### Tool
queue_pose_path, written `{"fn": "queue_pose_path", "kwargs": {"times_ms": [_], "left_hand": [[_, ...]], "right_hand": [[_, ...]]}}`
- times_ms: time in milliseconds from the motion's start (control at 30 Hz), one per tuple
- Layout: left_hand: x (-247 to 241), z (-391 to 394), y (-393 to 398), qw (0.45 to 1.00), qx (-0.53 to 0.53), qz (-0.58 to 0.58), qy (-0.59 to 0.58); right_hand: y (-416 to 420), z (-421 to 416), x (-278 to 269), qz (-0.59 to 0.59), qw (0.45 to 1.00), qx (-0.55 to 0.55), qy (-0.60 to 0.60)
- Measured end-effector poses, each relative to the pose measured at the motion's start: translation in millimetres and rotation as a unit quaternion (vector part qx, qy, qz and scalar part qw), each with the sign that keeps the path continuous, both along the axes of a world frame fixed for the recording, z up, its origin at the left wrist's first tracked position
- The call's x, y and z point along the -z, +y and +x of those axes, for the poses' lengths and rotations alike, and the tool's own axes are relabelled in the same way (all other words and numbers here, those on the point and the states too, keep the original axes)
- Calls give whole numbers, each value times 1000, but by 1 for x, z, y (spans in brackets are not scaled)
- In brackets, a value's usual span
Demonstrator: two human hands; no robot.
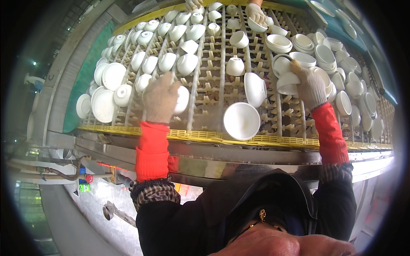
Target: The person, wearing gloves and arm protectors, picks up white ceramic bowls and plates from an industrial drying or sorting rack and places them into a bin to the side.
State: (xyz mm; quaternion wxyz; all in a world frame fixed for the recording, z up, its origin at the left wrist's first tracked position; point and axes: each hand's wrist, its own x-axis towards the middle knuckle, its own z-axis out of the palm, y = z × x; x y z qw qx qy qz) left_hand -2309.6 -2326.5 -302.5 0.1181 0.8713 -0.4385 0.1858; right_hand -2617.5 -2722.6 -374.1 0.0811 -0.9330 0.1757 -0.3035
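Note:
My left hand [161, 99], in a pale work glove and red sleeve cuff, is over the left part of a pegged conveyor rack [208, 96]. It partly covers a white bowl [182, 100]; blur hides whether the fingers grip it. Towards the right, my right hand [310, 84], gloved the same way, has its fingers on the edge of a tilted white bowl [287, 84]. Close to that hand lie a white bowl with a dark marking [282, 66] and an oval white bowl [302, 59]. Between my hands a large white bowl [241, 121] rests near the front edge.
Crowded white bowls [355, 88] fill the rack's right side. White plates [104, 105] and upturned bowls [168, 61] stand on the left. A yellow plastic edge strip [208, 137] borders the front. Across the rack, another person's gloved hands [256, 14] touch bowls.

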Motion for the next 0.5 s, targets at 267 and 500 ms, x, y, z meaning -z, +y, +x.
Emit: {"fn": "queue_pose_path", "kwargs": {"times_ms": [267, 500], "left_hand": [[30, -112, -71, 941, 244, 85, 217], [41, -99, -60, 937, 205, 126, 252]], "right_hand": [[59, 142, -118, -79, 954, -207, -200], [40, 133, -48, 21, 989, -40, 138]]}}
